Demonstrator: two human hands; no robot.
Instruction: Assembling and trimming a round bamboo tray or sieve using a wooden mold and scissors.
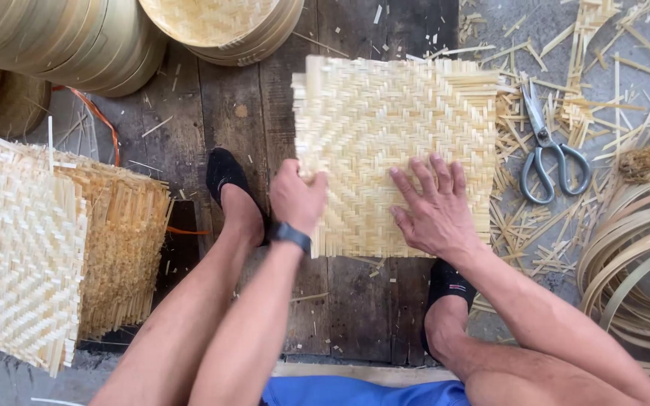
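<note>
Nearest the camera, a strip of blue cloth shows at the lower edge between the person's bare legs, and two feet in black slip-on shoes rest on the dark wooden plank floor. Between the feet lies the square woven bamboo mat, pale yellow with a herringbone pattern, flat on the planks with loose strip ends sticking out along its edges. The left hand, with a black band at the wrist, is curled around the mat's left edge near the lower corner, fingers closed on the weave. The right hand lies palm down on the lower middle of the mat, fingers spread wide and flat, gripping nothing. To the left stands a stack of similar woven bamboo mats, set on edge and well apart from both hands. To the right, on grey ground strewn with bamboo offcuts, lie grey metal scissors just beside the mat, with coiled bamboo strips further right. Farthest away, at the top, are round woven bamboo trays stacked together.
</note>
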